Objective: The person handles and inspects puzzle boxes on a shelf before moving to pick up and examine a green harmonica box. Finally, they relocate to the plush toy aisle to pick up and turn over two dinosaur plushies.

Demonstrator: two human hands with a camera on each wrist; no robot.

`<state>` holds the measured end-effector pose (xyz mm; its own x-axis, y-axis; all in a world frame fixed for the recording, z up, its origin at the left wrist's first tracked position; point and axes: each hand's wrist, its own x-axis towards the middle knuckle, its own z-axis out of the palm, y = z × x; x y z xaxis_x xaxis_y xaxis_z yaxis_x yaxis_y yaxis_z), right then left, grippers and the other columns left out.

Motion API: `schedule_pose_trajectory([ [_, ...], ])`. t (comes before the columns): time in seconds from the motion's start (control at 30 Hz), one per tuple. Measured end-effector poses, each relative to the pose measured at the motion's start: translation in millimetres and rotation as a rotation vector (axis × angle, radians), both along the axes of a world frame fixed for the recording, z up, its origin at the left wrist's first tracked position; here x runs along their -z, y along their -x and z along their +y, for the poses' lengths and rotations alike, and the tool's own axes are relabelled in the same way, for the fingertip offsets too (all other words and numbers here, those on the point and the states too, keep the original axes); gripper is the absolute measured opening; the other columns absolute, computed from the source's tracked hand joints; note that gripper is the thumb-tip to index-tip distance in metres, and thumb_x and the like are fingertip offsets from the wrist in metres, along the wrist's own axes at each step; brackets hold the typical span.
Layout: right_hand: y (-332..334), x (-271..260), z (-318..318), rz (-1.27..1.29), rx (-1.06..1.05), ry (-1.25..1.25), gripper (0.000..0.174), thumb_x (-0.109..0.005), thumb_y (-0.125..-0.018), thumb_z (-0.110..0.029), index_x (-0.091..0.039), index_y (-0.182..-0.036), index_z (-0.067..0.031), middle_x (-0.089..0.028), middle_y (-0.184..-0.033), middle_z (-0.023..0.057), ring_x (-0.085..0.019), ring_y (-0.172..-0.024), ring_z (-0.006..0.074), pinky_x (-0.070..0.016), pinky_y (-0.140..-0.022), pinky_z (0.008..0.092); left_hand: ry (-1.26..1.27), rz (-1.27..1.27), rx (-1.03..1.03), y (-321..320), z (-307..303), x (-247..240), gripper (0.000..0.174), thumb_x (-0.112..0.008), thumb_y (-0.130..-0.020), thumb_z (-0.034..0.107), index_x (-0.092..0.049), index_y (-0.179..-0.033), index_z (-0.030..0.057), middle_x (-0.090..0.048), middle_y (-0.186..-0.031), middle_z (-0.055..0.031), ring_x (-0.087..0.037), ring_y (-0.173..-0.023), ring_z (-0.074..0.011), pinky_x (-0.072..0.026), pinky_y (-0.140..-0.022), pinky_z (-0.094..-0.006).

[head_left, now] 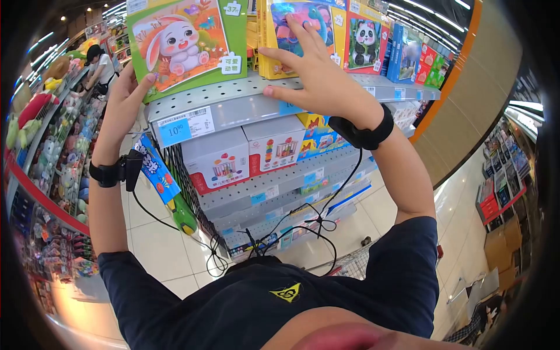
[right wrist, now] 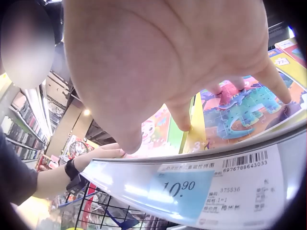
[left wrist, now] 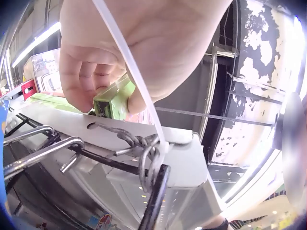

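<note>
At the left end of the top shelf (head_left: 227, 90), one green rabbit box (head_left: 181, 49) — pinched along its left edge by the left hand (head_left: 122, 105), thumb on the front, fingers behind. Just to its right, one yellow dinosaur box (head_left: 283, 36), with the right hand (head_left: 332, 87) across its front, fingers spread well apart. Farther along, toward the shelf's right end, one red panda box (head_left: 364, 44) and one blue box (head_left: 405, 55), then red and green boxes too small to count surely. On the shelf below, near its left corner, two white-and-red boxes (head_left: 219, 157) side by side. Only in the left wrist view: twisted wire (left wrist: 132, 139) at the top shelf's corner. Only in the right wrist view: "3+" on the yellow box, and in full the price label (right wrist: 216, 189) on the shelf's front edge — 10.90, partly covered in the head view.
</note>
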<state>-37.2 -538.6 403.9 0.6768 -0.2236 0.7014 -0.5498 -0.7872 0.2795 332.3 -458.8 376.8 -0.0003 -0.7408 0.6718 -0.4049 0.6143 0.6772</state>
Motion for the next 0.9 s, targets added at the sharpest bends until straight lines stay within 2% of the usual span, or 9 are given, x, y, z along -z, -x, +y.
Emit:
schedule_pose_trajectory([
  [0.2, 6.6, -4.3, 11.3, 0.054, -0.025, -0.048, 0.064, -0.072, -0.086, -0.051, -0.058, -0.140, -0.0209, -0.022, -0.159, 0.0302, -0.022, -0.145, 0.0554, -0.0287, -0.114, 0.0618, 0.068, 0.036, 0.014, 2.8, -1.2, -2.2, 0.055, -0.060, -0.101, 0.013, -0.036, -0.149, -0.0023, -0.057, -0.137, -0.0123, -0.056, -0.121, -0.0152, -0.0444, -0.103, -0.0315],
  [0.27, 10.2, -1.7, 17.0, 0.078, -0.024, -0.080, 0.064, -0.072, -0.086, -0.049, -0.057, -0.140, -0.0195, -0.022, -0.159, 0.0303, -0.023, -0.145, 0.0539, -0.0284, -0.115, 0.0602, 0.091, 0.029, -0.032, 4.5, -1.3, -0.7, 0.046, -0.062, -0.099, 0.013, -0.045, -0.140, -0.0007, -0.061, -0.130, -0.0113, -0.060, -0.115, -0.0160, -0.0485, -0.098, -0.0306],
  [0.43, 24.0, -3.0, 38.7, 0.110, -0.036, -0.111, 0.062, -0.074, -0.086, -0.043, -0.058, -0.139, -0.0157, -0.026, -0.158, 0.0291, -0.026, -0.145, 0.0508, -0.0270, -0.117, 0.0570, 0.116, 0.039, -0.059, 0.8, -2.6, 1.7, 0.048, -0.064, -0.098, 0.014, -0.045, -0.139, -0.0023, -0.061, -0.129, -0.0110, -0.061, -0.112, -0.0144, -0.0487, -0.096, -0.0292],
  [0.53, 38.3, -6.8, 54.8, 0.130, 0.019, -0.156, 0.061, -0.073, -0.086, -0.036, -0.057, -0.141, -0.0167, -0.024, -0.161, 0.0255, -0.021, -0.149, 0.0455, -0.0223, -0.119, 0.0531, 0.040, 0.092, 0.000, 2.6, 2.8, -0.1, 0.048, -0.065, -0.098, 0.014, -0.047, -0.138, -0.0044, -0.062, -0.128, -0.0114, -0.061, -0.110, -0.0134, -0.0491, -0.095, -0.0285],
  [0.67, 53.8, -15.9, 65.9, 0.104, 0.018, -0.172, 0.059, -0.074, -0.085, -0.032, -0.059, -0.139, -0.0160, -0.024, -0.161, 0.0238, -0.023, -0.148, 0.0445, -0.0230, -0.120, 0.0514, -0.010, 0.155, 0.016, 6.1, 4.4, -4.5, 0.052, -0.068, -0.096, 0.016, -0.047, -0.139, -0.0052, -0.063, -0.127, -0.0106, -0.061, -0.111, -0.0135, -0.0481, -0.097, -0.0276],
  [0.73, 56.4, -23.9, 66.7, 0.068, 0.005, -0.103, 0.055, -0.077, -0.084, -0.038, -0.063, -0.132, -0.0144, -0.032, -0.157, 0.0252, -0.030, -0.144, 0.0461, -0.0276, -0.117, 0.0540, 0.026, 0.131, 0.027, 5.3, 2.8, -4.0, 0.052, -0.068, -0.096, 0.015, -0.046, -0.139, -0.0053, -0.061, -0.130, -0.0112, -0.061, -0.112, -0.0137, -0.0471, -0.099, -0.0278],
  [0.8, 56.8, -35.2, 64.1, 0.062, 0.033, -0.078, 0.054, -0.076, -0.085, -0.038, -0.063, -0.131, -0.0126, -0.035, -0.155, 0.0234, -0.033, -0.144, 0.0441, -0.0288, -0.117, 0.0521, 0.062, 0.113, 0.019, 3.3, 0.7, -1.4, 0.053, -0.067, -0.096, 0.015, -0.044, -0.140, -0.0048, -0.060, -0.130, -0.0118, -0.062, -0.110, -0.0140, -0.0508, -0.094, -0.0284],
  [0.87, 55.1, -51.7, 55.4, 0.039, 0.037, 0.017, 0.054, -0.077, -0.084, -0.036, -0.063, -0.130, -0.0108, -0.039, -0.153, 0.0230, -0.036, -0.143, 0.0417, -0.0302, -0.117, 0.0501, 0.011, 0.114, -0.018, 2.7, 2.5, -4.2, 0.055, -0.065, -0.097, 0.012, -0.041, -0.145, -0.0015, -0.059, -0.134, -0.0112, -0.058, -0.120, -0.0158, -0.0479, -0.099, -0.0298],
  [0.9, 52.9, -59.2, 50.7, 0.043, 0.042, 0.121, 0.058, -0.068, -0.090, -0.048, -0.061, -0.135, -0.0120, -0.046, -0.149, 0.0242, -0.043, -0.138, 0.0412, -0.0330, -0.115, 0.0501, 0.012, 0.109, -0.014, 3.6, 1.9, -4.0, 0.055, -0.065, -0.097, 0.012, -0.041, -0.145, -0.0015, -0.059, -0.134, -0.0112, -0.058, -0.120, -0.0158, -0.0479, -0.099, -0.0298],
])
